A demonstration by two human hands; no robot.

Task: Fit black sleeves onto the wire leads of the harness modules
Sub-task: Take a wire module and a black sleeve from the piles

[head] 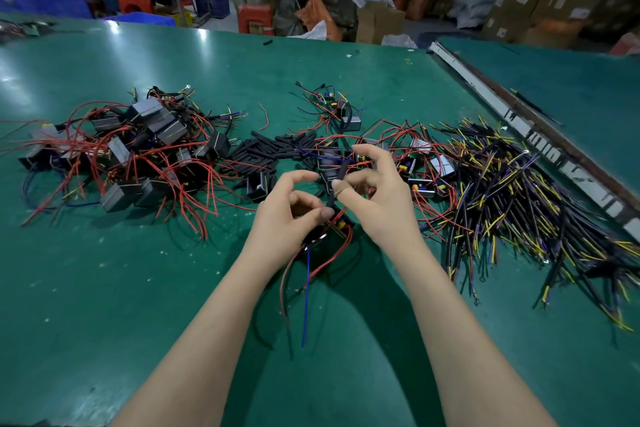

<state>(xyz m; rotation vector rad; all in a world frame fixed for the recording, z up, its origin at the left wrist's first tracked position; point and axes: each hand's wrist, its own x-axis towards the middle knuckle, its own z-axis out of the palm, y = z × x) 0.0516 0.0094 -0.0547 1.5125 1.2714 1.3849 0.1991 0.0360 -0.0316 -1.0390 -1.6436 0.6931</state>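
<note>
Both forearms converge above the green table (104,253). Left hand (287,215) grips the module (325,236); right hand (374,191) pinches the black sleeve (337,184), long axis upright, directly above the leads.

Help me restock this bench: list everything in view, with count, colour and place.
Table: one, green, fills the view; a second green surface at far right.
Loose sleeves: a heap, too many to count, black, centre of the table.
Module pile: many, dark grey boxes with red leads, left.
Unfinished modules: several, with red leads, right of centre.
Cable bundle: many, black with yellow and purple ends, right.
Held module: one, black, red and blue leads hanging, between the hands.
Held sleeve: one, black, over the held module's leads.
Stools and boxes: red stools, brown cartons, background, blurred.
Left hand: fingers grip the held module.
Right hand: fingers pinch the held sleeve.
</note>
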